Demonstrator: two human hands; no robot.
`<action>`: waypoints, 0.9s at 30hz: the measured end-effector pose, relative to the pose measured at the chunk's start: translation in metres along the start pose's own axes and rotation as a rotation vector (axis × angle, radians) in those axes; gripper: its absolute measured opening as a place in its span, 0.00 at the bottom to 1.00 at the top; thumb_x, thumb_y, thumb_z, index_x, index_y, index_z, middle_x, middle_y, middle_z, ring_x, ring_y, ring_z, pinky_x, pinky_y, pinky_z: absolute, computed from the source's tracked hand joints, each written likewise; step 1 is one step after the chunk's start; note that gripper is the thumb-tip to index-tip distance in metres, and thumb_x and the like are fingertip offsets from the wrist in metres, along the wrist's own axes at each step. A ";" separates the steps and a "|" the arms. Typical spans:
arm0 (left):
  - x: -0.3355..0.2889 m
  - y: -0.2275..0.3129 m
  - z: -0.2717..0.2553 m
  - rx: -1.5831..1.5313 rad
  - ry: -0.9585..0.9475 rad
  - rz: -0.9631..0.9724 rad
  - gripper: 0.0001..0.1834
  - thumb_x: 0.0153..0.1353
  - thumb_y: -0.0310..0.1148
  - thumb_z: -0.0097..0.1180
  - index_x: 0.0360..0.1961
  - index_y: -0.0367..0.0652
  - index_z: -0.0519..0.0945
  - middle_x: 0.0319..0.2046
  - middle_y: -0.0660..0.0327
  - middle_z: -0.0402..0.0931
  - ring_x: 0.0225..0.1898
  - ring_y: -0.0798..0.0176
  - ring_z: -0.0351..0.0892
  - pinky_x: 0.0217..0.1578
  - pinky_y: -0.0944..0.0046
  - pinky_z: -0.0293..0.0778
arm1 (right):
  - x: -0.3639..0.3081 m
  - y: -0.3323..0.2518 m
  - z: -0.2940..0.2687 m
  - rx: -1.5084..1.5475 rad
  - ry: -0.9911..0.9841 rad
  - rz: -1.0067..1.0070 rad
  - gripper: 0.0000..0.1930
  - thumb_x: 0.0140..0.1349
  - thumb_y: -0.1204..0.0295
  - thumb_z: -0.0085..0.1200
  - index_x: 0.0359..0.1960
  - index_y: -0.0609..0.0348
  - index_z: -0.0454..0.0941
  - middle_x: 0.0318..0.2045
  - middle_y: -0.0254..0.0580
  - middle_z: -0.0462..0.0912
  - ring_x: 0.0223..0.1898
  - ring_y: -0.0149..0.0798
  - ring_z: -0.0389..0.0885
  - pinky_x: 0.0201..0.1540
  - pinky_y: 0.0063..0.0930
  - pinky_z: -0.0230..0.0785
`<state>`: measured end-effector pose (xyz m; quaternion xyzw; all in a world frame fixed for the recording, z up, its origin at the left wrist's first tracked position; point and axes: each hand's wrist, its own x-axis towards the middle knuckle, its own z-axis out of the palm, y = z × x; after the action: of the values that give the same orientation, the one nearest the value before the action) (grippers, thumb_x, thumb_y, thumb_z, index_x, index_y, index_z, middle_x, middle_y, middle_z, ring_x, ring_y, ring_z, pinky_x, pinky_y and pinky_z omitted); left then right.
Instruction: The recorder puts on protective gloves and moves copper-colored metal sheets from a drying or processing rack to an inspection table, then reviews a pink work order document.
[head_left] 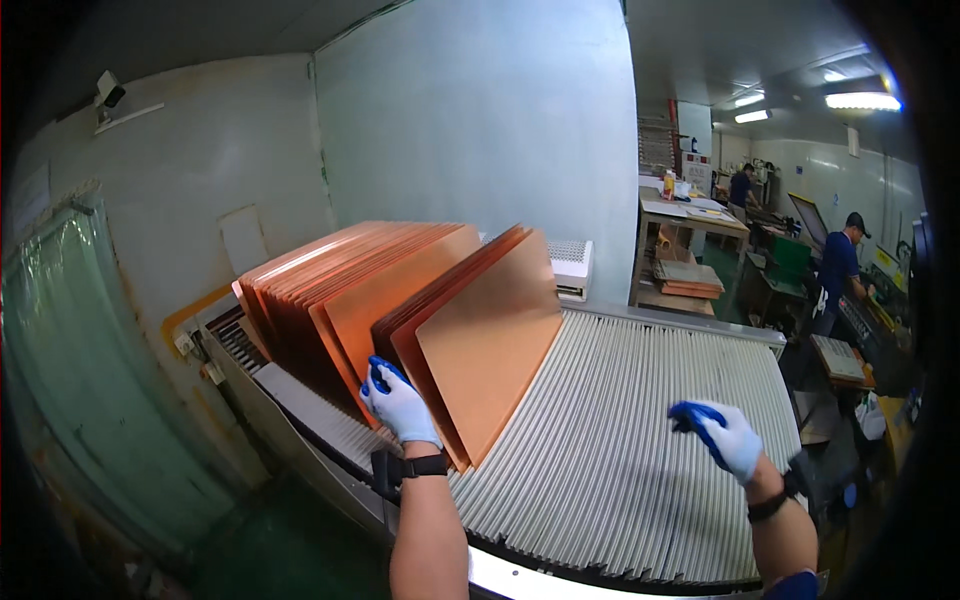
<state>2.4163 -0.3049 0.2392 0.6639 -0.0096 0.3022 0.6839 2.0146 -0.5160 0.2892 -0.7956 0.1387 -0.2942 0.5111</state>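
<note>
Large copper-coloured sheets (500, 350) lean on edge in a group, with a fuller stack of similar copper sheets (410, 270) behind them to the left. My left hand (400, 402), in a white glove with blue-coated fingers, is at the left edge of the front group, by the gap between the two groups. Its fingers are bent with a space between them and the thumb; no sheet shows pinched in them. My right hand (722, 436), gloved alike, hovers over the ribbed grey bed (600, 440), away from the sheets. Its fingers are loosely curved, apart and holding nothing.
A metal rail (680, 328) borders the bed's far side. A white perforated box (572, 268) stands behind the sheets. Off to the right are a worktable (690, 212), stacked panels (688, 278) and two people at work. A green plastic curtain (100, 370) hangs at the left.
</note>
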 end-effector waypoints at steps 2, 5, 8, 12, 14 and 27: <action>-0.004 -0.022 0.003 -0.012 0.105 0.085 0.21 0.67 0.39 0.47 0.48 0.29 0.75 0.54 0.42 0.68 0.55 0.43 0.68 0.57 0.53 0.65 | 0.050 -0.009 0.040 -0.052 -0.047 -0.120 0.18 0.64 0.72 0.45 0.52 0.68 0.74 0.44 0.48 0.81 0.44 0.37 0.81 0.53 0.29 0.70; -0.026 -0.015 0.002 -0.247 -0.050 -0.052 0.23 0.69 0.36 0.44 0.59 0.30 0.66 0.62 0.42 0.61 0.62 0.44 0.63 0.62 0.52 0.60 | 0.119 -0.039 0.107 -0.243 -0.069 -0.372 0.20 0.63 0.69 0.49 0.55 0.62 0.73 0.50 0.51 0.78 0.52 0.43 0.77 0.57 0.33 0.66; -0.030 -0.024 0.007 -0.195 -0.091 0.013 0.23 0.69 0.33 0.42 0.62 0.31 0.62 0.62 0.41 0.60 0.63 0.43 0.60 0.64 0.51 0.57 | 0.177 -0.072 0.179 -0.463 0.052 -0.698 0.26 0.60 0.59 0.54 0.57 0.59 0.71 0.55 0.54 0.73 0.59 0.52 0.69 0.62 0.40 0.59; -0.035 -0.017 0.004 -0.141 -0.069 0.047 0.23 0.67 0.30 0.42 0.61 0.30 0.63 0.61 0.40 0.60 0.63 0.41 0.60 0.63 0.47 0.56 | 0.237 -0.092 0.265 -0.575 0.008 -1.008 0.28 0.55 0.54 0.58 0.53 0.59 0.74 0.52 0.54 0.74 0.59 0.53 0.67 0.63 0.44 0.56; -0.037 -0.008 0.002 -0.095 -0.068 0.045 0.24 0.65 0.31 0.44 0.60 0.30 0.64 0.60 0.39 0.61 0.62 0.39 0.60 0.63 0.46 0.55 | 0.259 -0.082 0.292 -0.644 -0.090 -1.020 0.25 0.55 0.51 0.56 0.44 0.60 0.80 0.44 0.52 0.79 0.52 0.52 0.72 0.58 0.42 0.61; -0.037 -0.007 -0.024 0.105 -0.165 0.205 0.35 0.62 0.31 0.52 0.66 0.30 0.52 0.63 0.40 0.56 0.65 0.38 0.53 0.64 0.44 0.50 | 0.289 -0.086 0.323 -0.603 -0.113 -1.106 0.19 0.51 0.58 0.58 0.10 0.55 0.72 0.11 0.45 0.73 0.16 0.48 0.74 0.23 0.38 0.65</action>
<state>2.3797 -0.2973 0.2142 0.7170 -0.1176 0.3148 0.6106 2.4328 -0.3924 0.3618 -0.8732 -0.2433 -0.4201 0.0434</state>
